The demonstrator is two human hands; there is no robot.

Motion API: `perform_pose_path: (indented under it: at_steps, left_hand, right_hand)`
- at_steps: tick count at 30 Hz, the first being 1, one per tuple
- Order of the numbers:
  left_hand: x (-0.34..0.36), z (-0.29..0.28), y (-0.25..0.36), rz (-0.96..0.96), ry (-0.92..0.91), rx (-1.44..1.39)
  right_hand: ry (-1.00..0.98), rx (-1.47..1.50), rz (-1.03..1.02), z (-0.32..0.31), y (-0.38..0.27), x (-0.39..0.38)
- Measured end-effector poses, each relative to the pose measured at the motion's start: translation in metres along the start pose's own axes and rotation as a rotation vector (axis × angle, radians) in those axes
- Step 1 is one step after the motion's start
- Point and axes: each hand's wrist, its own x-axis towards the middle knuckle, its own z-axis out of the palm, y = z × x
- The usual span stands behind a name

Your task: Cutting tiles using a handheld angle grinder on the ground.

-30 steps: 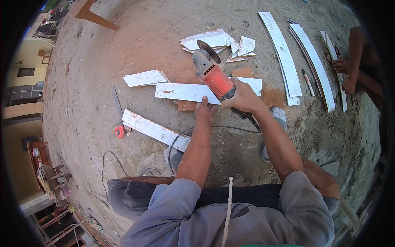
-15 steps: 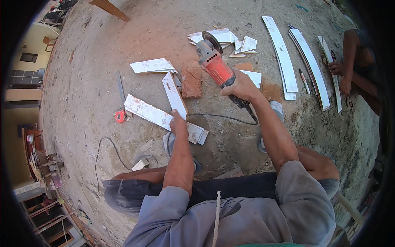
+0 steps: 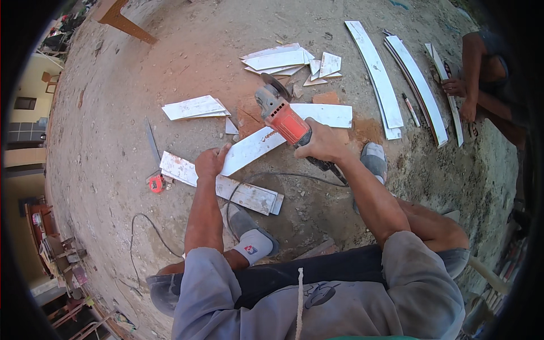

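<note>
My right hand (image 3: 324, 141) is wrapped round the body of a red and grey angle grinder (image 3: 289, 122), its dark disc (image 3: 276, 86) pointing away from me. At the near end of a white tile strip (image 3: 253, 151), my left hand (image 3: 212, 161) grips the edge, thumb on top. This strip slants up to the right, its far end passing beneath the grinder. Another white tile piece (image 3: 328, 115) lies beyond the grinder; whether the two join is hidden. Under my left hand lie stacked white strips (image 3: 249, 194). A reddish brick (image 3: 248, 120) shows partly behind the held strip.
Cut tile pieces (image 3: 277, 59) lie farther off, with long strips (image 3: 377, 79) at the right. A person's hand (image 3: 453, 86) touches another strip there. The grinder's cord (image 3: 283, 174) crosses near my foot. A red tape measure (image 3: 155, 182) and a marker (image 3: 411, 110) lie on the ground.
My left hand has moved left and swung the tile strip from steeply upright to a slant toward the other piece. The grinder has shifted slightly left and nearer.
</note>
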Motion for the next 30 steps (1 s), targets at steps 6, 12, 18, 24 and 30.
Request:
perform_pose_path:
  at_steps: [6, 12, 18, 24, 30]
  left_hand:
    - [0.063, -0.017, 0.01, 0.107, 0.062, 0.081]
    - [0.087, 0.007, 0.0, 0.06, 0.15, 0.152]
    - [0.042, 0.066, 0.043, -0.172, 0.947, -0.121]
    - [0.01, 0.084, 0.079, -0.642, 0.251, -1.736]
    - [0.059, 0.072, 0.045, -0.491, 0.392, -1.844]
  right_hand:
    - [0.001, 0.072, 0.012, 0.008, 0.02, 0.016]
    - [0.025, 0.112, 0.028, -0.003, 0.013, 0.03]
    - [0.1, 0.131, 0.043, -0.01, 0.016, 0.032]
    - [0.095, 0.133, 0.065, -0.004, 0.016, 0.019]
    - [0.082, 0.141, 0.005, 0.028, 0.025, 0.02]
